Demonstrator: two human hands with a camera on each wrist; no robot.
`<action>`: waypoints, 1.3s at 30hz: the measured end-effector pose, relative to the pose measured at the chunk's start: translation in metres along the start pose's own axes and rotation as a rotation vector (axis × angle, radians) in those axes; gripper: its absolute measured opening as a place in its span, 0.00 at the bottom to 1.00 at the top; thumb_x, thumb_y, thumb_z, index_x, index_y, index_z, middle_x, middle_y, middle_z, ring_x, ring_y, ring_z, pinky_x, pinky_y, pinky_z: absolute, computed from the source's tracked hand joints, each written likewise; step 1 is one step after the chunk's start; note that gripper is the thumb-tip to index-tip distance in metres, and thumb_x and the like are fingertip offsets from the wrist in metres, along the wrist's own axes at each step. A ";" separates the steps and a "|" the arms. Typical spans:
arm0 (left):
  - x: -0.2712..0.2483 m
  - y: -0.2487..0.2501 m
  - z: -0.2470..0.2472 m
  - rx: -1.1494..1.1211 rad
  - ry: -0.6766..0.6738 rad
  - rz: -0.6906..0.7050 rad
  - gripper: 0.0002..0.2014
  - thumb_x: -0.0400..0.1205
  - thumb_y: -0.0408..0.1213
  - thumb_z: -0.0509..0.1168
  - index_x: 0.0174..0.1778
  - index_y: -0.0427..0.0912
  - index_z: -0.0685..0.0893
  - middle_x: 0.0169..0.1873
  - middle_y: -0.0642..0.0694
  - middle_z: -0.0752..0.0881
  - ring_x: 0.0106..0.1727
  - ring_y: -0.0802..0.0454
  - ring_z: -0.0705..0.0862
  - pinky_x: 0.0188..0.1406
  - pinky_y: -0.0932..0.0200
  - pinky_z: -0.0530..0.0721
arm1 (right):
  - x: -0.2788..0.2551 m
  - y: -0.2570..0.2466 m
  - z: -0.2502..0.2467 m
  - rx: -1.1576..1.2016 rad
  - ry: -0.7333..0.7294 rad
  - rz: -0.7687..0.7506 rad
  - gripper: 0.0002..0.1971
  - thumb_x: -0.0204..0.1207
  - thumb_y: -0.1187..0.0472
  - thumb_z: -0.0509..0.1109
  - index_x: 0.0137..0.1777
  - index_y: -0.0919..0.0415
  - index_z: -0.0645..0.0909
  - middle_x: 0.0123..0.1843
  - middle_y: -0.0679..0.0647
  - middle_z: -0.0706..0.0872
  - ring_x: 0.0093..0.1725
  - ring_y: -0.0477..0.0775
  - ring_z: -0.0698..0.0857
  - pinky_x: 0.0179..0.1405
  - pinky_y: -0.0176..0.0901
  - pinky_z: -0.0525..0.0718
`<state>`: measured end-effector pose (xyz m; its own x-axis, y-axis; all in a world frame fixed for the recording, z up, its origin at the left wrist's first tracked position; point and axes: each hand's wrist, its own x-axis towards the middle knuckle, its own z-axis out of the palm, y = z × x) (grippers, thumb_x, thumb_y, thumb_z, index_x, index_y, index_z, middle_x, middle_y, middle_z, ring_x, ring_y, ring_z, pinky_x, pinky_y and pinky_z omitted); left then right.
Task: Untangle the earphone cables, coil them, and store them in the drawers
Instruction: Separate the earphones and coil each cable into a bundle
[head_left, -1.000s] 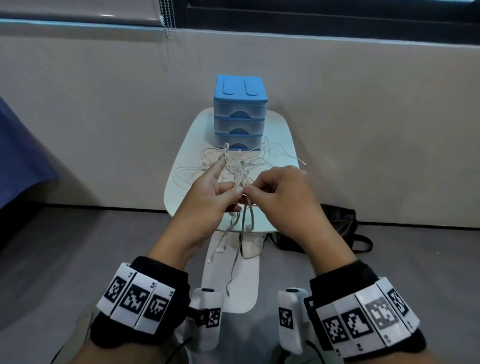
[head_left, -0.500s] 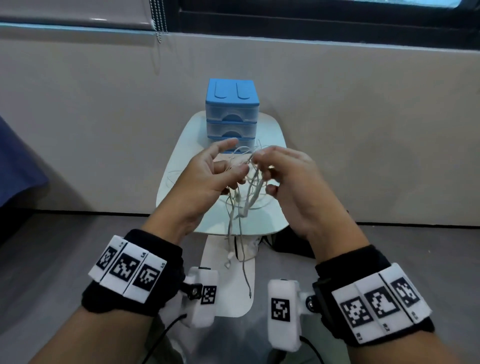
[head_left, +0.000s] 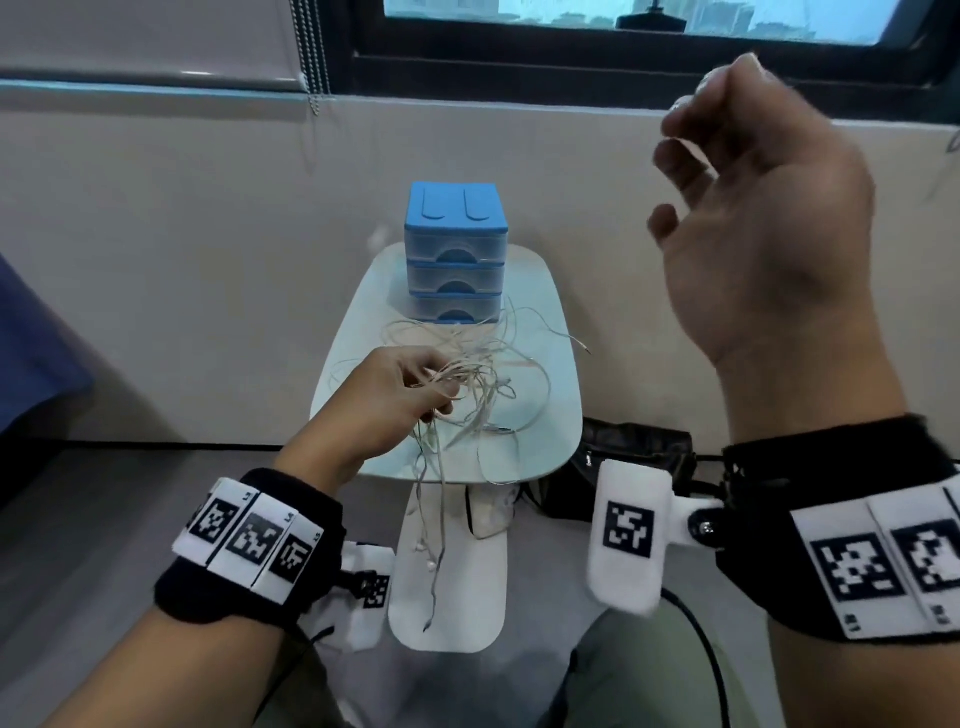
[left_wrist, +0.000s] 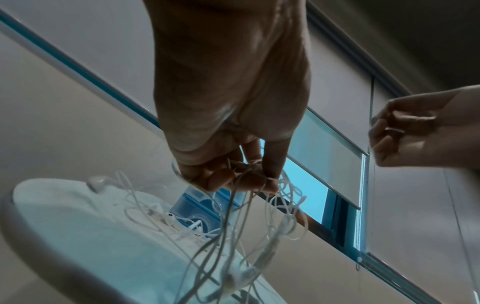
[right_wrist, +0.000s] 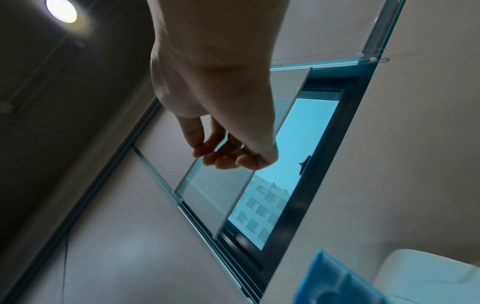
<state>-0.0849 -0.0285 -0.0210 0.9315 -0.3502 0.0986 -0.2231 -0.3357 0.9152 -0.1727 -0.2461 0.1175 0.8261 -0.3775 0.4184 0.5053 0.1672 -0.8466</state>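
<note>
Left hand (head_left: 387, 397) is down low over the front edge of the table (head_left: 563, 415), palm turned down, fingers (left_wrist: 219, 181) curled tight around a bunch of the earphone cables (head_left: 480, 387). Right hand (head_left: 761, 215) is lifted way up and off to the right, well apart from the left one, back of the hand toward the head camera. Its fingers (right_wrist: 226, 158) are loosely curled in with the thumb close to them, nothing visible in the grip. Both wrists wear black bands with marker tags.

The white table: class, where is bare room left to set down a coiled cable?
Bare patches: the table's right margin and the strips beside the blue drawer unit. The middle and front are crowded by the tangled cables that the left hand grips.
</note>
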 end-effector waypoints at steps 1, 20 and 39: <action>-0.001 0.001 0.000 -0.009 0.007 0.000 0.04 0.86 0.33 0.71 0.49 0.44 0.92 0.31 0.51 0.88 0.32 0.62 0.84 0.34 0.69 0.78 | -0.001 0.002 -0.001 -0.039 0.001 -0.010 0.12 0.86 0.53 0.64 0.39 0.50 0.80 0.47 0.46 0.86 0.55 0.48 0.82 0.56 0.55 0.73; -0.019 0.024 0.013 -0.087 0.034 0.073 0.09 0.82 0.23 0.66 0.41 0.36 0.89 0.30 0.49 0.89 0.30 0.58 0.80 0.34 0.63 0.78 | -0.016 0.098 0.039 -1.110 -0.619 -0.095 0.08 0.81 0.45 0.73 0.49 0.45 0.91 0.47 0.43 0.79 0.58 0.53 0.74 0.59 0.55 0.73; -0.004 0.004 -0.003 -0.196 0.173 0.064 0.12 0.89 0.38 0.67 0.40 0.51 0.89 0.33 0.48 0.87 0.30 0.56 0.78 0.33 0.63 0.77 | -0.036 0.090 -0.037 -0.591 -0.865 0.181 0.09 0.65 0.65 0.67 0.33 0.61 0.90 0.63 0.51 0.82 0.67 0.47 0.81 0.57 0.33 0.75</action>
<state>-0.0886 -0.0262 -0.0166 0.9562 -0.2054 0.2088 -0.2392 -0.1361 0.9614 -0.1662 -0.2506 0.0138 0.8907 0.4237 0.1649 0.3477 -0.4009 -0.8476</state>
